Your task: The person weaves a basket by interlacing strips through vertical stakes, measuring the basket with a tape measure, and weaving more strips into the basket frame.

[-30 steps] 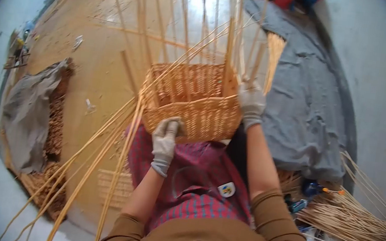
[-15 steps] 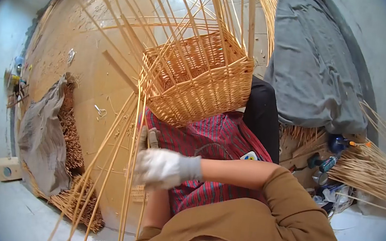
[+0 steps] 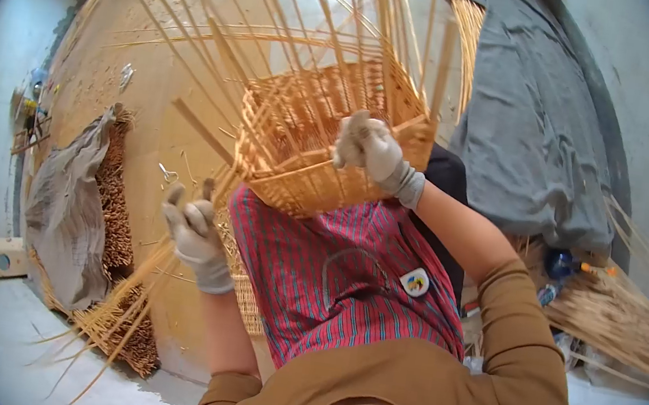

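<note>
A half-woven wicker basket (image 3: 318, 189) rests tilted on my lap, over a red striped apron (image 3: 347, 279). Long upright stakes rise from its far side. My right hand (image 3: 372, 151), in a whitish glove, is in front of the basket's near wall by the rim. Its fingers are curled, and blur hides what they hold, if anything. Left of the basket, my gloved left hand (image 3: 198, 239) has bent fingers around loose wicker strands (image 3: 150, 282), which trail from the basket's left corner toward the lower left; part of the grip is hidden.
A bundle of cut wicker rods (image 3: 115, 232) lies at the left, partly under a grey cloth (image 3: 68, 218). At the right, a dark grey cloth (image 3: 533, 115) covers more rods. Loose rods (image 3: 613, 314) and a blue bottle-like object (image 3: 558, 262) lie below it. Shavings litter the floor board (image 3: 164, 116).
My hands were together left of my lap and have parted. The right hand has risen to the basket; the left has moved left, with the strands swung outward.
</note>
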Demonstrator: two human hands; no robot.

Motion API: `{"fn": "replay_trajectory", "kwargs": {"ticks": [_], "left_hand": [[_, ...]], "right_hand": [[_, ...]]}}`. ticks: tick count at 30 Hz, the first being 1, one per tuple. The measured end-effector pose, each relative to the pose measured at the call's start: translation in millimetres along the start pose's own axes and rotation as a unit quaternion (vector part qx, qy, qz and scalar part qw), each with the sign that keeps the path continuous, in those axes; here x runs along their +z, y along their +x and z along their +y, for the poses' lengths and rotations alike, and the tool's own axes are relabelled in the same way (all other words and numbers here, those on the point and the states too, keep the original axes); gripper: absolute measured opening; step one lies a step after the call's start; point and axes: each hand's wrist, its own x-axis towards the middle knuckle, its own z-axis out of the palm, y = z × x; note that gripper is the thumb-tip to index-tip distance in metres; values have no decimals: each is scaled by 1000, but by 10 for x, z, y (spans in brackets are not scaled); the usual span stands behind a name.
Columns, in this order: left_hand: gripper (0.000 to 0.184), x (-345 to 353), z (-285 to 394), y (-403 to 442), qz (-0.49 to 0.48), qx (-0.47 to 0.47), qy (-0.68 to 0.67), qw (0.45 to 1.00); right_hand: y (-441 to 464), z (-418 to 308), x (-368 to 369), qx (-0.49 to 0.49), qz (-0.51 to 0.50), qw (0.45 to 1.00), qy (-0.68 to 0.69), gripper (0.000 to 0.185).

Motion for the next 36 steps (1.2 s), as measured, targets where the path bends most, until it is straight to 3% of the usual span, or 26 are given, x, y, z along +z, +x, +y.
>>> {"fn": "replay_trajectory", "kwargs": {"ticks": [1, 2, 4, 5, 7, 8, 9, 13, 15, 16, 17, 19, 22, 23, 25, 27, 29, 31, 32, 33, 34, 36], "left_hand": [[32, 28, -66, -114, 5, 14, -3, 1000], [33, -1, -162, -250, 42, 40, 71, 996], [34, 140, -431, -350, 85, 71, 138, 984], [37, 279, -577, -391, 96, 101, 153, 978], [41, 247, -789, -376, 126, 135, 163, 969], [48, 148, -937, -324, 118, 26, 193, 974], [57, 50, -1073, -262, 105, -82, 216, 967], [66, 51, -1182, 96, 50, -37, 283, 957], [73, -20, -1191, 126, 40, -114, 286, 951], [71, 33, -1203, 141, 57, -45, 330, 941], [71, 35, -1176, 129, 59, -46, 330, 941], [71, 101, -1106, 129, 79, -133, 359, 920], [69, -141, -1396, 132, 80, -126, 295, 944], [67, -171, -1462, 155, 88, -119, 279, 949], [63, 24, -1255, 165, 98, -141, 223, 960], [55, 84, -1204, 207, 112, -145, 225, 957], [52, 143, -1202, 227, 124, -124, 197, 965], [49, 160, -1212, 247, 138, -103, 170, 970], [49, 148, -1250, 246, 167, -111, 174, 964], [48, 134, -1295, 260, 196, -118, 175, 958], [40, 56, -1412, 256, 179, -58, 180, 965], [36, -104, -1712, 271, 183, -86, 145, 969]], "right_hand": [[132, 49, -233, -60, -92, 994, -25, 30], [150, -50, -190, -58, -108, 992, -30, 30], [-23, -294, 166, 47, 36, 964, -258, 24], [-28, -389, 292, 49, 25, 963, -264, 24], [-36, -523, 468, -59, 59, 921, -381, 20], [-66, -527, 416, -53, 47, 920, -386, 20], [-92, -510, 309, -34, 101, 915, -389, 14], [-91, -377, 221, -41, 211, 882, -420, 18], [-68, -348, 224, -47, 215, 885, -409, 15], [-53, -335, 229, -63, 204, 872, -440, 15], [-72, -318, 231, -76, 196, 858, -470, 14], [-88, -274, 264, -76, 202, 866, -451, 13], [-164, -208, 581, -81, 295, 881, -361, 15], [-129, -292, 753, -84, 289, 882, -364, 15], [-103, -471, 1126, -123, 76, 845, -515, 15], [460, -489, 1170, -141, 92, 870, -463, 13], [1121, -369, 1271, -196, 53, 814, -544, 23], [1681, -68, 1338, -202, 92, 628, -746, 52], [1746, -5, 1324, -205, 94, 628, -745, 52], [1808, 41, 1302, -142, 117, 658, -730, 68], [1874, 35, 1296, -80, 138, 683, -713, 85], [1332, -350, 1439, -61, 93, 865, -490, 82]]}}
